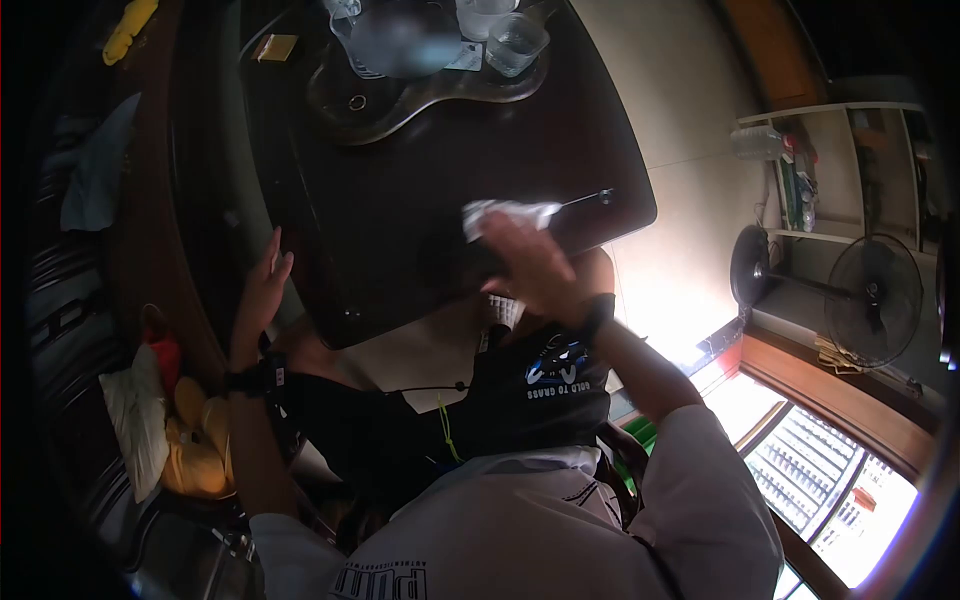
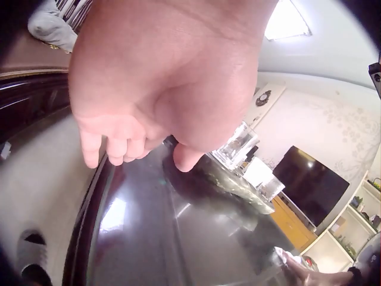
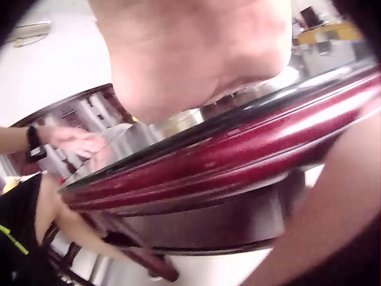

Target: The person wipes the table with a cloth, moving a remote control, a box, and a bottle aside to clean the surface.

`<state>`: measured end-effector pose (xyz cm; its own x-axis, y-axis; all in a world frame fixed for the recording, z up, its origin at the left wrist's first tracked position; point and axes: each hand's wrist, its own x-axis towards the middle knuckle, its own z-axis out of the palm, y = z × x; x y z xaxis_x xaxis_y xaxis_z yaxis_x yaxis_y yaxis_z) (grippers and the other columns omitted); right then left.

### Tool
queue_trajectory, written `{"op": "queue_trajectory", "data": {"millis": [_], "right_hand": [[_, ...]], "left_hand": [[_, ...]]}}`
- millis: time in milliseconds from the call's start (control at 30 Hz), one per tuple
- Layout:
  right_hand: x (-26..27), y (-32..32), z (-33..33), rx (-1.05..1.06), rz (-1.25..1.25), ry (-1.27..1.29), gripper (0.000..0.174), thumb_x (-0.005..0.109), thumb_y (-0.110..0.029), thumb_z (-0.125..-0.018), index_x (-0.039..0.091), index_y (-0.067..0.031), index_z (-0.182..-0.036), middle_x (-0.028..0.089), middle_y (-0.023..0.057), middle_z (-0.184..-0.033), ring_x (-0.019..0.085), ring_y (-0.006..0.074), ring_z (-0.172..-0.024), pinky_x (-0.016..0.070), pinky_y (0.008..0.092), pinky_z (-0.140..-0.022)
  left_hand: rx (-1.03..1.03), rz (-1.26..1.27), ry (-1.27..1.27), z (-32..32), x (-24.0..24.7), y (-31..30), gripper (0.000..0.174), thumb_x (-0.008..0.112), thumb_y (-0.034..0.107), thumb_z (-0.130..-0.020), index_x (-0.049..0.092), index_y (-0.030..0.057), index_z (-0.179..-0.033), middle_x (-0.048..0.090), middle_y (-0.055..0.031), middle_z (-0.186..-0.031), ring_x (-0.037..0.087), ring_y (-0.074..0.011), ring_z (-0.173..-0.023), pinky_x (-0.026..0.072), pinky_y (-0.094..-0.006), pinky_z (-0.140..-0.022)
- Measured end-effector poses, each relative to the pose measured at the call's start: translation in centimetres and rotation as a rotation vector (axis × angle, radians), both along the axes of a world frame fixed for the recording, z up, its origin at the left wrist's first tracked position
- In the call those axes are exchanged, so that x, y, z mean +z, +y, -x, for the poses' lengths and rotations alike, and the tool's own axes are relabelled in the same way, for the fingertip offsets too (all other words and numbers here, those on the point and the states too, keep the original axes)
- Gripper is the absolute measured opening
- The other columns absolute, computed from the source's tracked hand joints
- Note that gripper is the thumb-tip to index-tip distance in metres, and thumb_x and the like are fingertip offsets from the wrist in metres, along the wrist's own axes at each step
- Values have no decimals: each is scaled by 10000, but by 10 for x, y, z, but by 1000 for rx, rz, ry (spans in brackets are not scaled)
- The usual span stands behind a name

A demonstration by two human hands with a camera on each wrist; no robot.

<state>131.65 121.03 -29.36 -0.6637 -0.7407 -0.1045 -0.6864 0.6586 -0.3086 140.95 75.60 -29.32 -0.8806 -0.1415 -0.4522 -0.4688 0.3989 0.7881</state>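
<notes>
My right hand (image 1: 535,265) holds a crumpled white tissue (image 1: 510,212) against the dark, glossy tabletop (image 1: 430,180), near the edge closest to my body. The hand looks blurred in the head view, and its palm hides the fingers in the right wrist view. Beside the table's left edge is my left hand (image 1: 268,285), its fingers extended and nothing in them. Its palm fills the upper part of the left wrist view, above the same tabletop.
On the table's far side a wavy-edged tea tray (image 1: 400,125) bears a clear plastic container (image 1: 516,45) and other vessels. A small yellowish box (image 1: 275,47) lies left of it. A standing fan (image 1: 870,300) and shelves (image 1: 835,170) are at the right.
</notes>
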Motion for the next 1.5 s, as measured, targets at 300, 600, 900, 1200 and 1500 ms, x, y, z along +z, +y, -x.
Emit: {"op": "queue_trajectory", "data": {"millis": [300, 600, 900, 1200, 1500], "right_hand": [[-47, 109, 122, -504, -19, 282, 806, 511, -516, -1005, 235, -44, -1597, 240, 203, -1654, 205, 382, -1535, 163, 529, -1236], [-76, 70, 229, -539, 6, 241, 814, 448, -567, -1022, 248, -12, -1584, 236, 242, -1644, 185, 433, -1529, 143, 583, -1227], [7, 72, 50, 15, -129, -49, 956, 520, -617, -918, 183, -59, -1617, 166, 155, -1686, 137, 321, -1565, 128, 507, -1260], [-51, 81, 184, -354, 12, 239, 742, 469, -457, -1044, 210, -44, -1603, 176, 205, -1672, 141, 384, -1552, 104, 531, -1249], [-57, -64, 131, -438, -43, 241, 877, 425, -619, -1005, 250, 28, -1571, 195, 230, -1660, 134, 396, -1549, 86, 552, -1243]], "left_hand": [[17, 15, -9, -1, 1, 5, 636, 521, 265, -1073, 256, 0, -1587, 245, -186, -1661, 213, -230, -1542, 194, -355, -1240], [22, 93, 45, -5, 4, 9, 648, 535, 354, -1053, 293, 89, -1593, 372, -249, -1587, 385, -344, -1469, 329, -380, -1181], [20, 144, 19, -3, 16, 16, 635, 550, 330, -1043, 317, 88, -1582, 427, -213, -1565, 424, -336, -1447, 361, -368, -1156], [-19, 176, 38, 0, 25, 18, 640, 559, 312, -1036, 323, 49, -1570, 405, -216, -1576, 412, -316, -1456, 352, -347, -1161], [-23, 165, 58, -4, 16, 18, 684, 565, 334, -1018, 300, 31, -1571, 337, -226, -1607, 357, -349, -1477, 310, -365, -1196]]}}
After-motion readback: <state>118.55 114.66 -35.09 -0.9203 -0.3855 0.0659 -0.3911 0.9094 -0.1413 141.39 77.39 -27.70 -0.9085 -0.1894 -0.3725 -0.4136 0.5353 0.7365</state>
